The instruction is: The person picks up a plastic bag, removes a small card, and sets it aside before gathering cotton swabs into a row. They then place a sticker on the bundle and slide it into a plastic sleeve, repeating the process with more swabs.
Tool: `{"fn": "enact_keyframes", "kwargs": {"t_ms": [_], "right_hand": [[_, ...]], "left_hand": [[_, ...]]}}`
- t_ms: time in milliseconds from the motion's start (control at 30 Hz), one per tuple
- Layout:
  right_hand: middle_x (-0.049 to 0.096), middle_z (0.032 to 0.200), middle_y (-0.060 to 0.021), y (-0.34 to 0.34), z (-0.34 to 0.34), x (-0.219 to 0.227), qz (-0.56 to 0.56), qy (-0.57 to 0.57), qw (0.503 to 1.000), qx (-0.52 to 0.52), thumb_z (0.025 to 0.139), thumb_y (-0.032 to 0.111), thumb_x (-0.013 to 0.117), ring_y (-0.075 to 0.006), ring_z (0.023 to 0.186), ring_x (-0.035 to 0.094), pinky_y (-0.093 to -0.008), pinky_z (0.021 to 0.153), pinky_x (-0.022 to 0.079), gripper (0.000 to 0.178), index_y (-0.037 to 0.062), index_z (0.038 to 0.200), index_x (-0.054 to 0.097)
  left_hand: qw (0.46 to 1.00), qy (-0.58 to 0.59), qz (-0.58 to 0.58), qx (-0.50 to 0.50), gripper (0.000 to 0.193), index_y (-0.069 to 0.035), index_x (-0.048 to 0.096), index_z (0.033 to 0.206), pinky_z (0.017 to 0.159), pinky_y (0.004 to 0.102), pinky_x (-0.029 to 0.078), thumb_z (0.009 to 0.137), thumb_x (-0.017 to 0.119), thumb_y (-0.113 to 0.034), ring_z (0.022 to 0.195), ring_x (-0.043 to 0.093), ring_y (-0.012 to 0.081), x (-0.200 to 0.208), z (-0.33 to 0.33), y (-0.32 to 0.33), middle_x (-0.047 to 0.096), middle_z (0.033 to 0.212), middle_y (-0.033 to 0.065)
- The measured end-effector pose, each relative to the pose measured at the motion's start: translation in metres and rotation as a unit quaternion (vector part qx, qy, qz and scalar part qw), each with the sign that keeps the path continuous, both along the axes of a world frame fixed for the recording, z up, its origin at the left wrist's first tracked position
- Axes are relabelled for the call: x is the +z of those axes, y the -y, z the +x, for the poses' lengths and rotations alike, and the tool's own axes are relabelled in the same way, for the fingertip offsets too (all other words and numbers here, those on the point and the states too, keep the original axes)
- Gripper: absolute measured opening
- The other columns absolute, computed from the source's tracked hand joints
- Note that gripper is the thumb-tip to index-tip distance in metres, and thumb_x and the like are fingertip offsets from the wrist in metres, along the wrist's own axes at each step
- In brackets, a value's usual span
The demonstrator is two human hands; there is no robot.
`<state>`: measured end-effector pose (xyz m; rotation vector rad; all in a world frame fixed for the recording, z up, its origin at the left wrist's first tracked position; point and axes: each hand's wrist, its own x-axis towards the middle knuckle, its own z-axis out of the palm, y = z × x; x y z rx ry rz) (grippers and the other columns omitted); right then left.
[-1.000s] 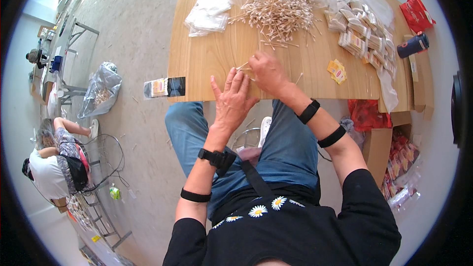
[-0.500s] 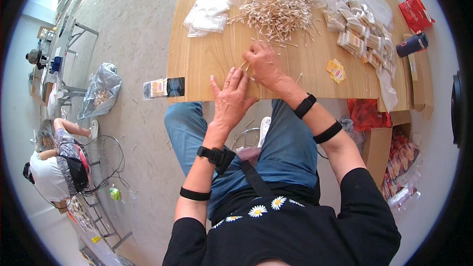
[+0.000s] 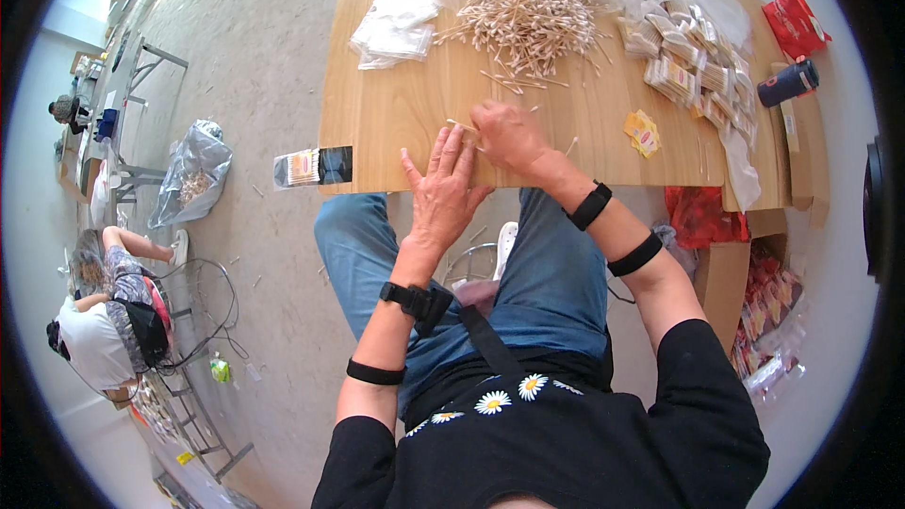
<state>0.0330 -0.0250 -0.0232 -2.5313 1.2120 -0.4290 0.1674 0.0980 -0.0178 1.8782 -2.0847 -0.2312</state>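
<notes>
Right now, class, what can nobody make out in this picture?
In the head view:
Right hand: its grip, hidden by its own knuckles.
Left hand: its palm, hidden by its back.
Swab pile: far end, cut off by the top edge.
Yellow cards: fine print, too small.

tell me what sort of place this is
Probably a small packing workshop: a big heap of cotton swabs lies on the wooden table, a pile of swab packets lies to its right, and another person is off to the left.
</notes>
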Motion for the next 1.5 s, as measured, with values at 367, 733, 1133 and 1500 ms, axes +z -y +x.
{"fn": "enact_keyframes", "kwargs": {"t_ms": [367,733,1133,1500], "right_hand": [[0.07,0.085,-0.0163,0.004,-0.001,-0.006,0.11,0.047,0.987,-0.105,0.077,0.008,0.062,-0.0355,0.085,0.068,-0.0472,0.073,0.053,0.008,0.0075,0.08,0.069],[0.071,0.093,-0.0206,0.006,-0.007,0.016,0.015,-0.05,0.984,-0.173,0.079,0.011,0.065,-0.0368,0.089,0.072,-0.0453,0.076,0.058,0.011,0.0038,0.086,0.07],[0.064,0.093,-0.0175,-0.037,0.006,-0.004,0.002,0.08,0.991,-0.111,0.082,0.007,0.064,-0.0395,0.084,0.066,-0.0483,0.073,0.054,0.005,0.0047,0.086,0.066],[0.063,0.096,-0.019,-0.038,-0.016,-0.002,0.012,0.11,0.993,-0.053,0.078,0.005,0.065,-0.0385,0.087,0.067,-0.0457,0.074,0.055,0.014,0.0029,0.092,0.065]], "left_hand": [[1.0,0.018,-0.003,-0.018,0.071,-0.009,0.05,0.145,0.115,0.0719,0.011,0.084,0.075,-0.038,0.149,0.033,0.0211,-0.001,0.001,0.0,0.04,0.159,0.0039],[0.999,0.039,-0.009,0.003,0.071,-0.008,0.052,0.143,0.115,0.0697,0.017,0.083,0.075,-0.038,0.147,0.035,0.024,-0.004,-0.003,-0.003,0.04,0.157,0.0075],[0.999,0.025,-0.03,0.002,0.07,-0.008,0.052,0.142,0.111,0.0718,0.021,0.084,0.073,-0.04,0.146,0.037,0.0243,-0.008,-0.002,-0.002,0.043,0.155,0.0082],[1.0,0.027,0.002,-0.005,0.085,-0.009,0.045,0.148,0.115,0.0703,0.014,0.077,0.079,-0.042,0.149,0.031,0.0262,-0.002,-0.001,-0.004,0.039,0.157,0.0095]]}}
